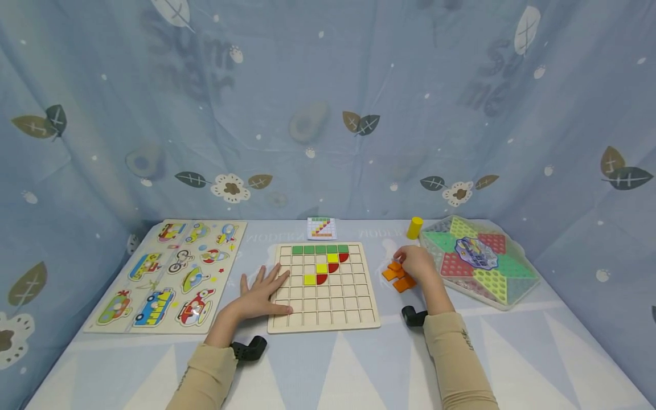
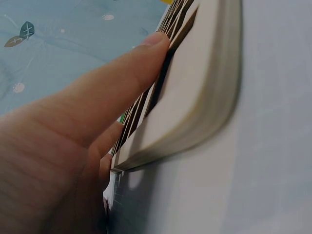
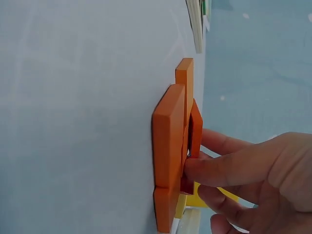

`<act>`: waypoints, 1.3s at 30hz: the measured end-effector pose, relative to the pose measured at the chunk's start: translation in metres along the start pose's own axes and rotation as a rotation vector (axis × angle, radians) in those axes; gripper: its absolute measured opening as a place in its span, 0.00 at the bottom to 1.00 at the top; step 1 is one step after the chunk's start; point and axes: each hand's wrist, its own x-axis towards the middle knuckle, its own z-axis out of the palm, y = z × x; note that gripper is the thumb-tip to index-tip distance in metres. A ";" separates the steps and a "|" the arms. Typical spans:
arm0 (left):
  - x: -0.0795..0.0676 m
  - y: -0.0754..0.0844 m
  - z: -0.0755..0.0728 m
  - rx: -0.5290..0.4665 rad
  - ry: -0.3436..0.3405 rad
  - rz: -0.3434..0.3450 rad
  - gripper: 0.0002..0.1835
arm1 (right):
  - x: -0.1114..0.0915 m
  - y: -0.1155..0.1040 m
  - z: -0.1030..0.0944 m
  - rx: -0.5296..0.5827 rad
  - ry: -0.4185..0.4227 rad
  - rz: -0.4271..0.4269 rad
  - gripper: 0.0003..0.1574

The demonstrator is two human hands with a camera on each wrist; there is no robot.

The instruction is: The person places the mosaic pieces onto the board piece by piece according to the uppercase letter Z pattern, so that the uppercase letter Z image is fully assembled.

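Note:
A wooden grid board (image 1: 328, 322) lies flat in the middle of the table. Its top row holds several green squares (image 1: 315, 249); below, yellow squares (image 1: 310, 279) and red quarter-round pieces (image 1: 321, 279) step down to the left. My left hand (image 1: 258, 299) lies spread over the board's left edge, thumb (image 2: 131, 63) on the front left corner of the grid. To the right of the board, several orange blocks (image 1: 393, 272) lie in a loose cluster. Thumb and fingers of my right hand (image 1: 417, 262) pinch an orange block (image 3: 187, 183) at the cluster's far side.
Behind the board stands a small pattern card (image 1: 322, 229). A yellow cylinder (image 1: 415, 228) stands at the back right, beside a star-patterned Chinese checkers box (image 1: 504, 285). On the left lies a wooden vehicle puzzle (image 1: 171, 273). A blue curtain (image 1: 328, 114) closes off the back.

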 end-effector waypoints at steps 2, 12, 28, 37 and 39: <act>0.000 0.000 0.000 0.000 -0.001 0.000 0.50 | 0.001 -0.001 0.000 -0.024 0.002 -0.013 0.16; 0.000 0.000 0.001 0.002 -0.007 -0.005 0.50 | 0.000 -0.012 0.002 0.149 0.083 -0.025 0.20; 0.000 0.001 0.000 0.011 0.000 0.000 0.51 | -0.014 -0.064 0.009 0.544 -0.133 -0.168 0.13; 0.000 0.001 0.000 0.012 -0.003 0.003 0.50 | -0.022 -0.088 0.023 0.541 -0.218 -0.268 0.17; 0.000 0.000 0.000 0.010 -0.004 0.003 0.51 | -0.023 -0.093 0.025 0.543 -0.230 -0.267 0.17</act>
